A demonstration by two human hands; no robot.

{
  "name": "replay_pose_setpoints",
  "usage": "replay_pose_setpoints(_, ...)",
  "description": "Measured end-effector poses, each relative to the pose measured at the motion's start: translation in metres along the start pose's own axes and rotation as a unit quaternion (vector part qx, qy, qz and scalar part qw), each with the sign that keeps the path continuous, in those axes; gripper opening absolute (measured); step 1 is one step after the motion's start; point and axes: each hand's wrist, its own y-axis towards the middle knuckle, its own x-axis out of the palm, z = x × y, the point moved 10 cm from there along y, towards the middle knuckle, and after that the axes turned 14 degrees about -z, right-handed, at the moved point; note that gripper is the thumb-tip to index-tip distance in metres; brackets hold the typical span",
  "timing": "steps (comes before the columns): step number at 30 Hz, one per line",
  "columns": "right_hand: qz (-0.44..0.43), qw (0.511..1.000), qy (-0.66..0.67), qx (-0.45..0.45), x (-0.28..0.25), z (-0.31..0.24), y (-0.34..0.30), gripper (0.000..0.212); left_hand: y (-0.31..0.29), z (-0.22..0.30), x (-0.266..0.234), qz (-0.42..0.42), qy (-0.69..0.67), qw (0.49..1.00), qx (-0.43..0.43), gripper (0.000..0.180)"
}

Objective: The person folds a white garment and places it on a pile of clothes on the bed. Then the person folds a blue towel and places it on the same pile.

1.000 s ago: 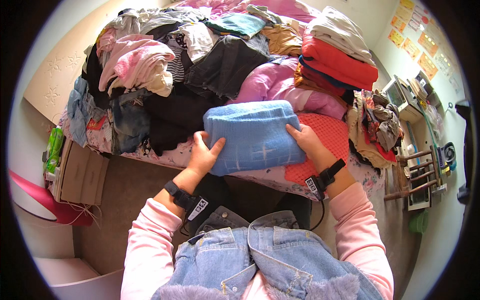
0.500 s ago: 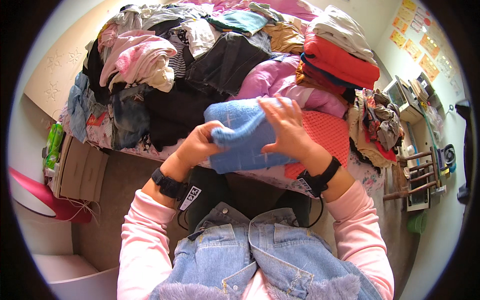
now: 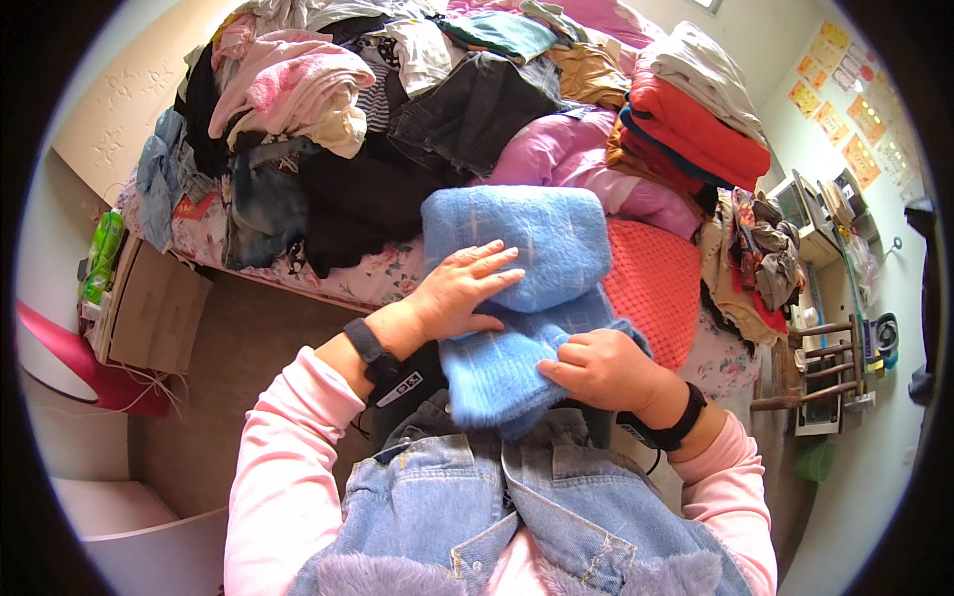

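Observation:
A light blue fuzzy knit sweater with thin white marks lies partly folded at the bed's front edge. Its upper part forms a thick bundle, while a ribbed lower part hangs toward my lap. My left hand rests on the front of the bundle, palm down with fingers spread. Lower and to the right, my right hand is closed on the edge of the hanging part; its fingertips are partly hidden by the cloth. Just right of the sweater lies a coral textured cloth.
A large heap of loose clothes covers the bed. Folded garments are stacked at the back right, with another clothes pile nearby. A wooden chair stands right; a bedside cabinet stands left.
The sweater's lower part has opened out downward toward me. My left hand has shifted from its side onto its front; my right hand has moved down from the top to the lower edge.

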Motion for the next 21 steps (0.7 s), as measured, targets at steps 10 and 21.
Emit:
replay_pose_setpoints(10, 0.009, 1.000, 0.010, 0.001, 0.001, 0.006, 0.005, 0.016, 0.036, -0.072, 0.012, -0.015, -0.321, 0.931, -0.176, 0.036)
replay_pose_setpoints(21, 0.056, 0.998, 0.024, 0.029, -0.009, 0.026, 0.003, 0.029, 0.041, -0.074, 0.015, -0.048, -0.342, 0.916, -0.206, 0.033)
